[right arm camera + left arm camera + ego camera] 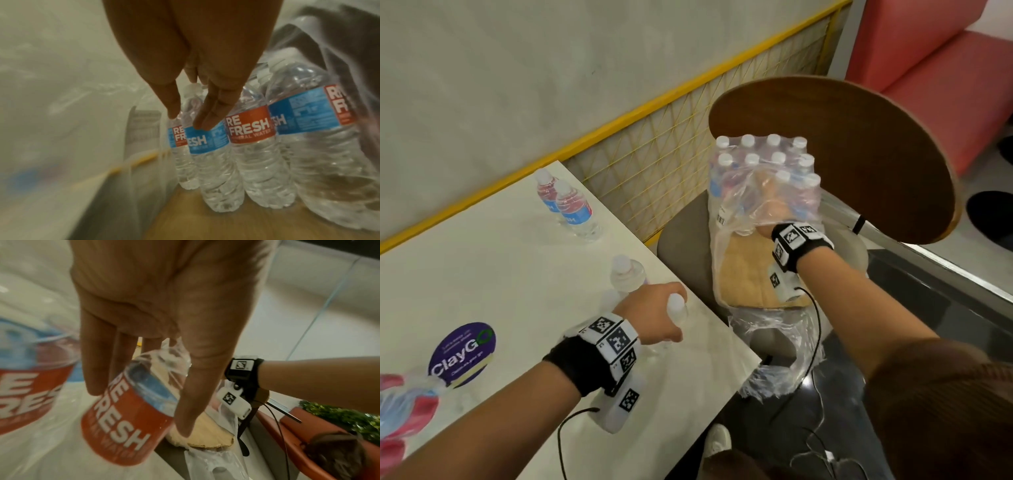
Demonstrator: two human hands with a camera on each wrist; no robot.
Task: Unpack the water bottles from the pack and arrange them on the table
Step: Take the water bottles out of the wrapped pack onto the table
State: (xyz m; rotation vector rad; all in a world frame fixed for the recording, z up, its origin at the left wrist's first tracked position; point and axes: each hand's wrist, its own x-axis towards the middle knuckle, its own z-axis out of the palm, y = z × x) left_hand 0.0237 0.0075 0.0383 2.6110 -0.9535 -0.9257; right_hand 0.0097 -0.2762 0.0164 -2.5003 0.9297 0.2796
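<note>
Head view — right hand (774, 205) inside pack (760, 178)

Torn clear pack (763, 192) holds upright bottles; 5 bottles (577, 212) stand on table (482, 267).

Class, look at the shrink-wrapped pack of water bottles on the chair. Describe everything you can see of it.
The pack is clear, crinkled plastic film, torn open at the near side, standing on a brown cardboard tray on the chair seat. Upright clear bottles with white caps and red-and-blue labels fill its far end; the near tray lies bare. The right hand reaches inside the film among them.
</note>
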